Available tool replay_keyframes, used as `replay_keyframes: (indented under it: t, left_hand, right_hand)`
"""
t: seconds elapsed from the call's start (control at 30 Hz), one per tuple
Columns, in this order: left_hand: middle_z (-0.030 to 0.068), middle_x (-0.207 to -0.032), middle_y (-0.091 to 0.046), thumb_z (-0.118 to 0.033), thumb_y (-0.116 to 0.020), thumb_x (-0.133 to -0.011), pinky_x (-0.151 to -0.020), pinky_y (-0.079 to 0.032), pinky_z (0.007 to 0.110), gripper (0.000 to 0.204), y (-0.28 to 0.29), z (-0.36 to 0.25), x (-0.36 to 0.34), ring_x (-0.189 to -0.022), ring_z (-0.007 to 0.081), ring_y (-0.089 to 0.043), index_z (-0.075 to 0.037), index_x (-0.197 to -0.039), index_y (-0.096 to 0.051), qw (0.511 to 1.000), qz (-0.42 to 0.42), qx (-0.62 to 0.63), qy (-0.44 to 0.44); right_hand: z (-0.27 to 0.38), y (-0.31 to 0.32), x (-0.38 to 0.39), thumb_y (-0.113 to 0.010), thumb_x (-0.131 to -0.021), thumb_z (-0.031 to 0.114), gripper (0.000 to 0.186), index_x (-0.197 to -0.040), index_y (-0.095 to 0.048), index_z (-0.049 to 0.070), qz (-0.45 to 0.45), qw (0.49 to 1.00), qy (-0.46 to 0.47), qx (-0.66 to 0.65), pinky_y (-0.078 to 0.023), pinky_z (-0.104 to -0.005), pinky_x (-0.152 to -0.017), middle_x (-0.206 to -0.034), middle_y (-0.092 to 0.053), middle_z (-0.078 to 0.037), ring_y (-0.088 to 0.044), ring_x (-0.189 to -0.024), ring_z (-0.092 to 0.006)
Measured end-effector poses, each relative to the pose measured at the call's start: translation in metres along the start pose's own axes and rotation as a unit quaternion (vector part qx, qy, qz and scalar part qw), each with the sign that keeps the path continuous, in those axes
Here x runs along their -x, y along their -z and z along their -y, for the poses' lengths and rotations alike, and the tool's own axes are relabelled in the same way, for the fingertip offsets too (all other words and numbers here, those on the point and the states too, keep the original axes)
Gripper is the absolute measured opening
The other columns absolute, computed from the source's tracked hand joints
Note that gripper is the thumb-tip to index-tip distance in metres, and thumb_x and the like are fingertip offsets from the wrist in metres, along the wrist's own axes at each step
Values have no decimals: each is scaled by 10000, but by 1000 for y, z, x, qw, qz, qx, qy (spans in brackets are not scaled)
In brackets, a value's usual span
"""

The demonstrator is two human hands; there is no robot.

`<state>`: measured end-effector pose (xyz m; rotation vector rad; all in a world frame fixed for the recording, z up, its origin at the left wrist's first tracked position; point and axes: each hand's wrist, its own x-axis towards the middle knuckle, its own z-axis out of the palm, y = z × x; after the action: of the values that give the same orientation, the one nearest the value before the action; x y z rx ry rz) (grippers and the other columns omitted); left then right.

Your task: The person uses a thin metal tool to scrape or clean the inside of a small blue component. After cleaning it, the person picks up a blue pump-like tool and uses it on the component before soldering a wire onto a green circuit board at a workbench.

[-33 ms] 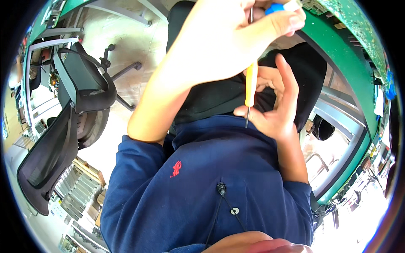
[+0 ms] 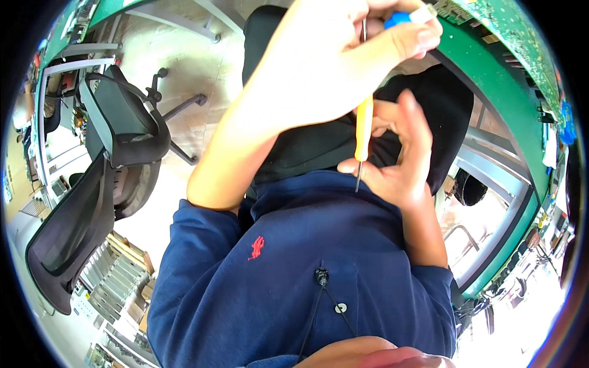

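Note:
My left hand (image 2: 368, 58) is raised at the top of the view, fingers closed. Between thumb and fingertips it pinches a small part, blue (image 2: 397, 19) with a whitish end. A yellow-handled screwdriver (image 2: 363, 132) hangs below that palm. Its thin metal shaft ends low, above my lap, and more thin metal shows between the left fingers. The palm hides the stretch between. My right hand (image 2: 402, 156) is just behind the screwdriver, thumb and forefinger spread, the other fingers loosely curled. The right thumb tip lies behind the lower shaft; whether it touches is unclear.
A green-topped bench (image 2: 491, 80) runs along the right, with green circuit boards (image 2: 515, 37) on it. A black mesh office chair (image 2: 123, 135) stands at left. Shelving with grey items (image 2: 116, 279) is at lower left. A dark round bin (image 2: 471, 187) sits beneath the bench.
The screwdriver and both hands have shifted very slightly down. My right forefinger has dipped a little. The hold of the left hand looks the same.

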<state>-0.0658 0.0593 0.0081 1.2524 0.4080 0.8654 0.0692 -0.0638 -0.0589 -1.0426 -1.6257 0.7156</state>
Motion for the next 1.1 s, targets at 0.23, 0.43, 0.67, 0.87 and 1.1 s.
replay_keyframes:
  t: [0.23,0.43,0.67,0.87,1.1]
  left_hand:
    - [85,-892,-655,-98,-643,-881,-682,-515,204,184,-6,15,-1,-771,93,-630,49,-991,-629,985,-26,-65,-160]
    - [94,-967,-645,-144,-625,-896,-666,-514,207,200,3,17,-2,-788,114,-626,16,-1017,-626,919,-38,-247,-306]
    - [102,-987,-636,-180,-599,-912,-642,-501,211,234,-3,13,3,-775,121,-599,8,-1052,-611,921,-36,-267,-283]
    - [109,-1004,-628,-210,-576,-926,-622,-490,213,263,-6,11,6,-763,127,-576,0,-1082,-598,923,-34,-268,-273]
    - [118,-1023,-619,-246,-550,-942,-599,-477,217,298,-5,10,7,-749,134,-550,-8,-1117,-583,931,-36,-260,-255]
  right_hand:
    - [21,7,-12,-708,-664,26,322,-981,-655,19,-23,983,165,82,-497,-308,-522,-908,-651,-165,-631,-655,-256]
    - [29,34,8,-546,-919,203,218,-901,-591,-10,-104,976,160,108,-493,-307,-518,-735,-638,-161,-626,-588,-240]
    - [21,35,10,-561,-911,184,220,-904,-601,-32,-118,978,117,127,-504,-311,-558,-745,-647,-162,-630,-613,-256]
    - [21,37,11,-567,-912,180,220,-899,-604,-37,-135,976,115,129,-504,-310,-562,-739,-658,-164,-624,-601,-251]
    - [22,38,11,-567,-915,188,226,-903,-603,-35,-137,976,109,128,-495,-301,-550,-720,-659,-161,-618,-586,-246]
